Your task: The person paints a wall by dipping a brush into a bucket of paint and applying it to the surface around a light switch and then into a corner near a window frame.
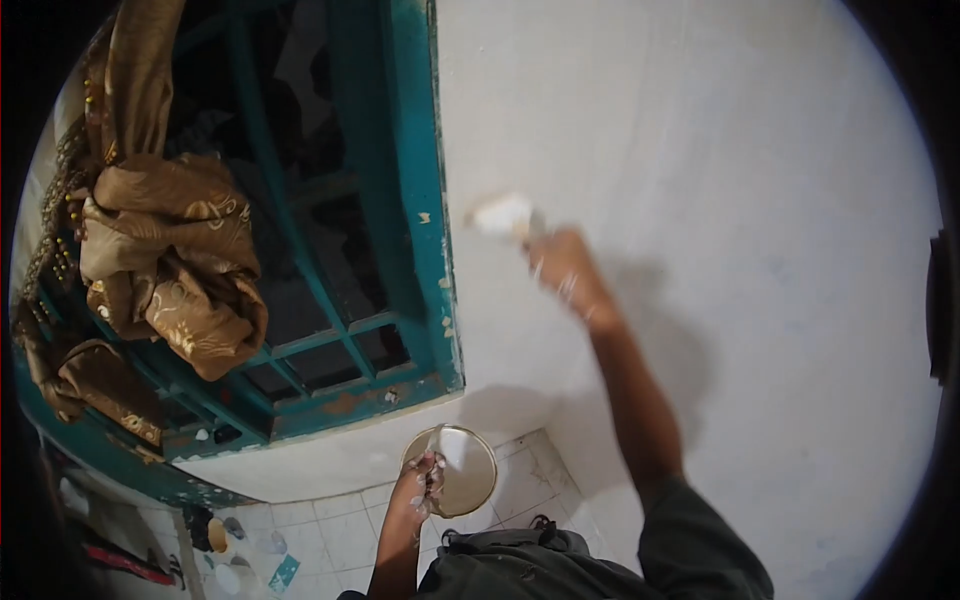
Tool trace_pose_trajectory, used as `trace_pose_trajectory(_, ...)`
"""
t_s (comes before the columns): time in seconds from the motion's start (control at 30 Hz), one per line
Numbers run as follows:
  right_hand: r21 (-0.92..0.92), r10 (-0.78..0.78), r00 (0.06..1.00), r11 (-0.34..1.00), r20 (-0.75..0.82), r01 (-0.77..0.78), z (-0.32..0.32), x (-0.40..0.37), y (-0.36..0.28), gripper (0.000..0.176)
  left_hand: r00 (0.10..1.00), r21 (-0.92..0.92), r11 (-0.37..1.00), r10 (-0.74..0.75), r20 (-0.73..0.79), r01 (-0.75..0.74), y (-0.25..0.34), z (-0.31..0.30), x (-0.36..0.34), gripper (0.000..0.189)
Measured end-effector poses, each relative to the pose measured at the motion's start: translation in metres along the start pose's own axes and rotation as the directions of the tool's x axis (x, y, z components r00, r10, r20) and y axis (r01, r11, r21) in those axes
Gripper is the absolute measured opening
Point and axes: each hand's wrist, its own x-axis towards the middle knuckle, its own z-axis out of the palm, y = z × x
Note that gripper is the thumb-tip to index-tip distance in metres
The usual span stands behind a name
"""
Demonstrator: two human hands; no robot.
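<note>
My right hand [567,270], spotted with white paint, is closed around the handle of a paintbrush [502,214]. Its wide head, coated white and slightly blurred, overlaps the pale wall [720,200] just right of the window frame. Lower down, my left hand [425,482] is closed at the near left side of a round paint bucket [472,468], with white paint on its fingers too. Pale paint smears show on the bucket's rim and inside.
A teal window frame [420,200] with chipped paint and bars stands at the left. A knotted brown curtain [170,250] hangs before it. White floor tiles [340,530] lie below, with several small items and a red object [125,565] at lower left.
</note>
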Motion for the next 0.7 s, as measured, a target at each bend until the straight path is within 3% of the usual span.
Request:
trace_pose_trajectory(0.07,-0.107,0.167,0.978,0.978,-0.121,-0.180,-0.021,0.049,-0.066,0.024,1.000,-0.008,1.000,-0.009,-0.023,0.009,0.000,-0.001,-0.003,0.030)
trace_pose_trajectory(0.13,0.078,0.028,0.985,0.997,-0.173,-0.015,-0.036,0.077,-0.115,0.023,0.999,-0.014,0.999,-0.036,-0.018,0.035,-0.005,-0.004,0.000,0.030)
trace_pose_trajectory(0.17,0.082,-0.045,0.987,0.995,-0.157,0.058,-0.043,0.091,-0.128,0.022,0.999,-0.020,0.999,-0.035,-0.016,0.035,-0.007,-0.005,0.002,0.030)
trace_pose_trajectory(0.27,0.124,-0.030,0.983,0.991,-0.180,0.053,-0.038,0.108,-0.141,0.022,0.999,0.006,0.999,-0.042,-0.001,0.042,-0.010,-0.009,0.002,0.030)
trace_pose_trajectory(0.3,0.239,-0.061,0.981,0.965,-0.184,0.105,-0.030,0.104,-0.128,0.023,0.998,-0.010,0.998,-0.055,-0.030,0.054,-0.011,-0.009,0.002,0.030)
trace_pose_trajectory(0.37,0.143,0.081,0.982,0.988,-0.172,-0.057,-0.013,0.076,-0.100,0.024,0.996,-0.031,0.997,-0.074,-0.059,0.072,-0.013,-0.010,0.002,0.030)
trace_pose_trajectory(0.43,0.232,0.285,0.954,0.938,-0.097,-0.257,0.014,0.046,-0.046,0.022,0.998,-0.015,0.999,-0.032,-0.047,0.031,-0.014,-0.016,0.003,0.030)
trace_pose_trajectory(0.57,0.356,0.571,0.814,0.743,0.106,-0.567,0.071,-0.049,0.059,0.019,0.993,0.004,0.998,-0.054,-0.105,0.055,-0.007,-0.017,-0.001,0.032)
trace_pose_trajectory(0.63,0.353,0.661,0.740,0.667,0.126,-0.656,0.103,-0.101,0.110,0.022,0.995,0.009,0.999,-0.041,-0.096,0.042,-0.007,-0.018,0.000,0.032)
trace_pose_trajectory(0.7,0.216,0.758,0.639,0.607,0.133,-0.765,0.129,-0.145,0.162,0.025,0.997,0.021,0.999,-0.023,-0.080,0.025,-0.006,-0.017,0.000,0.032)
